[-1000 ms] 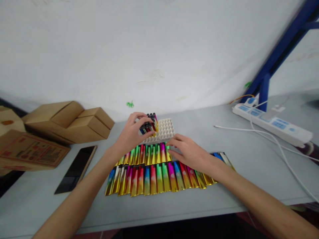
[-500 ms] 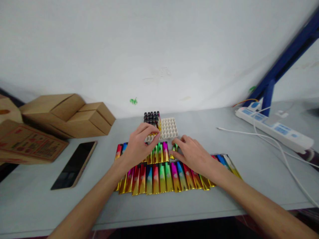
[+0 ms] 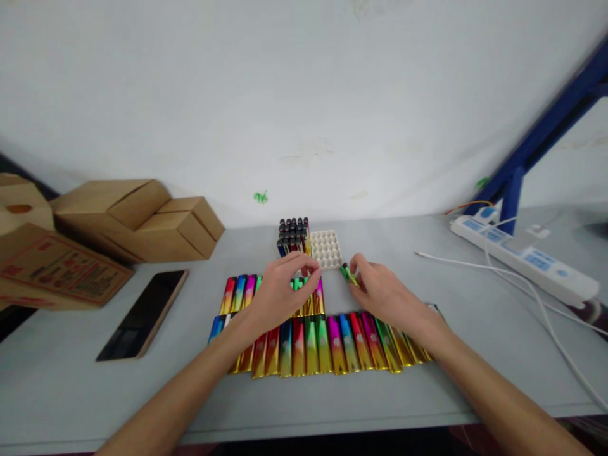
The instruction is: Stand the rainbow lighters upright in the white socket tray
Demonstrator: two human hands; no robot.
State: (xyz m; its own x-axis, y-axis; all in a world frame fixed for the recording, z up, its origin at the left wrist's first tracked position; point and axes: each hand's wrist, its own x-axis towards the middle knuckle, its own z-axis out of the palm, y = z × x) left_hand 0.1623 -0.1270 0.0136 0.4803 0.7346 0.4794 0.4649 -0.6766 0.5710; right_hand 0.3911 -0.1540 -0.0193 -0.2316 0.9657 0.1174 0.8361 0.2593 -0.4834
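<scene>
My left hand (image 3: 285,285) hovers over the back row of shiny lighters (image 3: 241,291), thumb and forefinger brought together. Anything between those fingertips is too small or hidden to make out. My right hand (image 3: 384,292) grips a green lighter (image 3: 349,274), tilted above the table right of that row. A longer front row of lighters (image 3: 311,348), multicoloured with gold ends, lies nearer me, partly under my forearms. Beyond my left hand, several black-topped lighters (image 3: 293,233) stand upright in a block. Beside them sits a white tray (image 3: 327,248) with round cells.
Cardboard boxes (image 3: 137,221) stand at the left by the wall, with a printed carton (image 3: 61,269) nearer. A phone (image 3: 142,315) lies in front of them. At the right are a white power strip (image 3: 522,250) and a white cable (image 3: 475,258) crossing the table.
Both hands have shifted right in view, the right one carrying the green lighter a little away from the back row. The camera view has also moved slightly. Fewer tray cells are covered by my left hand.
</scene>
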